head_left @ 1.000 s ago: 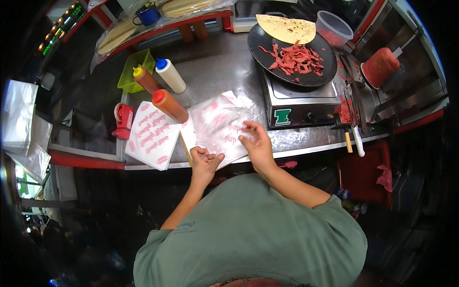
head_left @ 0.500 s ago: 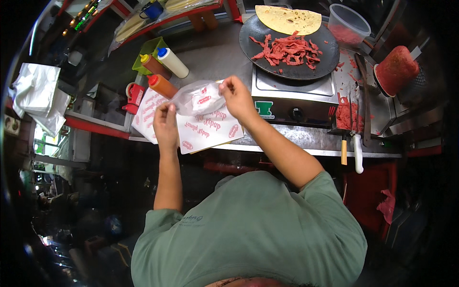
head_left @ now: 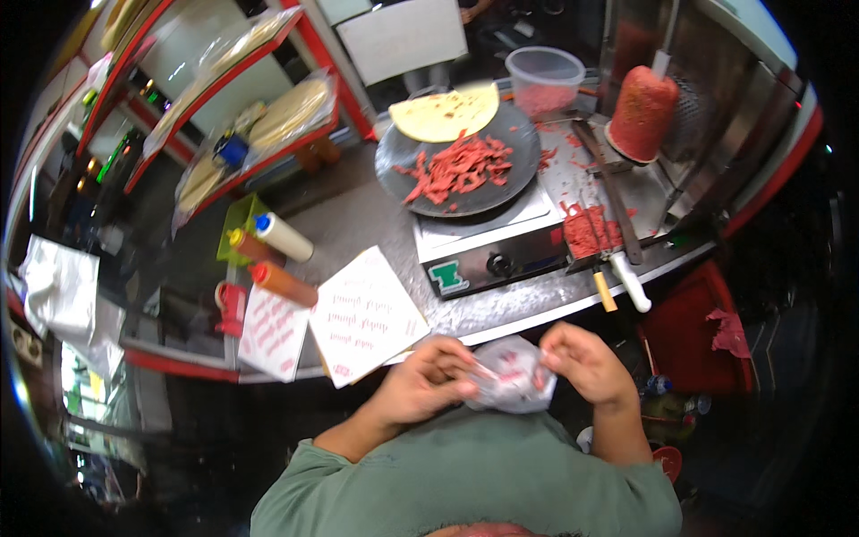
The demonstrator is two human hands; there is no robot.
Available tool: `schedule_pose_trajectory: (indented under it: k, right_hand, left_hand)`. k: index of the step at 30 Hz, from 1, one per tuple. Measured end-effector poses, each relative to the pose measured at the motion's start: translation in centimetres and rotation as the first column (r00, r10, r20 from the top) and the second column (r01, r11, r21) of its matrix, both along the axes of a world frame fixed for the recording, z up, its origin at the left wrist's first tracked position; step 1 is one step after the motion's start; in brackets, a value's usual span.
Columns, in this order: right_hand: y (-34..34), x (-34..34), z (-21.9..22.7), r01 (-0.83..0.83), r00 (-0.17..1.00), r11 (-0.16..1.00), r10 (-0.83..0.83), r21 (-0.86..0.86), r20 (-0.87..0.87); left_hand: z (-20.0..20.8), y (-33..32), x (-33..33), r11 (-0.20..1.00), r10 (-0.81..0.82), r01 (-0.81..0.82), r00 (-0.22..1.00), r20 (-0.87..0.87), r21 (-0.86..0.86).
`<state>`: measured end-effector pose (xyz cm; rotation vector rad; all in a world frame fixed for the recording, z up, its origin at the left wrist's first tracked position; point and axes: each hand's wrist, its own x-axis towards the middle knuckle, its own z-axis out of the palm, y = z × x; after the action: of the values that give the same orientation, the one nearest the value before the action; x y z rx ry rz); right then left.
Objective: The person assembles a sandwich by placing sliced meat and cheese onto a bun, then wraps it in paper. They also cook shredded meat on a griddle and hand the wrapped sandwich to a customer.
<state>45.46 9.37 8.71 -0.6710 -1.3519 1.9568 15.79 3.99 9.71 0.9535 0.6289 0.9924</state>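
Close to my chest, a clear plastic bag (head_left: 497, 398) hangs between both hands, with a white paper-wrapped packet with red print (head_left: 516, 362) showing through it. My left hand (head_left: 420, 383) pinches the bag's left side, fingers curled. On the opposite side, my right hand (head_left: 586, 362) grips the edge between thumb and fingers. Beyond them on the counter lies a stack of printed wrapping paper (head_left: 369, 313), beside a second printed sheet (head_left: 271, 336). An orange sauce bottle with a red cap (head_left: 286, 285) lies tilted by the paper.
A round black griddle (head_left: 523, 170) on a stove (head_left: 488, 255) carries shredded red meat (head_left: 461, 168) and a folded flatbread (head_left: 447, 114). At right are a meat cone (head_left: 642, 112), a white-handled knife (head_left: 631, 282) and a clear tub (head_left: 544, 80). White plastic bags (head_left: 63, 286) hang far left.
Both hands have brought the bag with its packet from above the wrapping paper toward my chest and rightward. The view has shifted, showing more of the shelves and the back of the stall.
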Motion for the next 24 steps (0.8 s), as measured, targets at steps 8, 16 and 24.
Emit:
schedule_pose_trajectory:
  k: [8,16,24]
  right_hand:
    - [-8.2,9.9,2.0,0.469,0.879,0.88,-0.473,0.076,0.056]
    - [-6.0,19.9,-0.4,0.716,0.657,0.613,-0.753,0.335,-0.027]
    - [-1.2,32.9,3.8,0.791,0.5,0.387,-0.855,0.473,-0.136]
  left_hand:
    - [0.5,3.9,12.3,0.772,-0.635,0.634,0.772,0.023,0.052]
    - [2.2,8.3,27.2,0.694,-0.711,0.706,0.703,-0.026,0.139]
    - [6.9,14.2,44.7,0.717,-0.632,0.641,0.764,-0.132,0.276]
